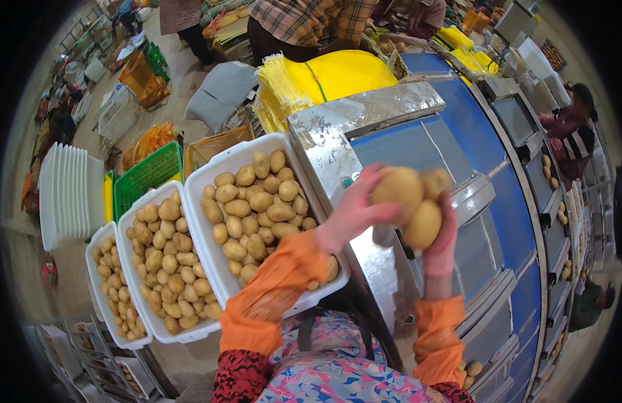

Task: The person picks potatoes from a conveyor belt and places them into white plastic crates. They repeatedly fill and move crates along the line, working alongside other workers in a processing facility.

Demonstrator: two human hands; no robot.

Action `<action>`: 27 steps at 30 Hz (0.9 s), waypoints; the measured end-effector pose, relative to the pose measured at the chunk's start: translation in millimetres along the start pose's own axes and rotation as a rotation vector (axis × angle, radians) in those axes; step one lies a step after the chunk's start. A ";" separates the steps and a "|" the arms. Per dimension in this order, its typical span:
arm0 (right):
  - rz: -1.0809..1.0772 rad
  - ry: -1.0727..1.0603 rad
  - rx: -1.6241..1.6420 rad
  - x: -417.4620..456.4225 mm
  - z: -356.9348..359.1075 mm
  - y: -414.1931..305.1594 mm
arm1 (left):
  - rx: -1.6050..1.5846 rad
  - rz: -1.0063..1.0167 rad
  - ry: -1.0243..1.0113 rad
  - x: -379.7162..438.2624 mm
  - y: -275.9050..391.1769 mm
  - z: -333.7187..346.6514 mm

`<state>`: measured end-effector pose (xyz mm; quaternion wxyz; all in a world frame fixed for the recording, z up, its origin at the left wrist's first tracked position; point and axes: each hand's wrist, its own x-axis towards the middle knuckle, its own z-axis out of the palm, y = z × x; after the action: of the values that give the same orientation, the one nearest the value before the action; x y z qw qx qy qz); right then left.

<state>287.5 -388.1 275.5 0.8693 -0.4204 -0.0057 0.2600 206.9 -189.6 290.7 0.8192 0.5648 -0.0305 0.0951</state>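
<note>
Between my two pink-gloved hands I hold several potatoes (399, 194), slightly blurred, above the metal edge of a machine with blue-grey tray panels (417, 146). My left hand (359, 206) grips the bunch from the left, its fingers over the largest potato. From the right and below, my right hand (442, 242) presses against the lower potato (423, 224); a smaller one (435, 184) sits at the back. Under my left forearm stands a white plastic tub (318, 302) full of potatoes (260, 201), part of it hidden by my orange sleeve.
Two more white tubs (122, 221) of potatoes stand to the left, beside a green plastic crate (150, 171) and stacked white tubs (69, 196). Yellow mesh sacks (341, 73) lie beyond the machine. People (311, 25) are at the far side and right. A blue belt (512, 211) runs lengthwise.
</note>
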 end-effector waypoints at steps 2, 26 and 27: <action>-0.226 0.087 -0.235 51.6 -0.3 -22.7 | 0.526 0.196 0.119 33.1 -25.2 11.5; -0.339 -0.406 -1.787 33.0 93.2 282.2 | 1.474 -0.240 0.329 -127.2 -89.6 -253.0; -0.306 -0.403 -1.844 37.1 96.7 292.6 | 1.514 -0.311 0.284 -123.5 -95.2 -258.4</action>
<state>166.6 -151.2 115.5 0.2034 -0.8816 -0.4129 0.1042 89.1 3.2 90.6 0.2114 0.9496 0.2271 0.0453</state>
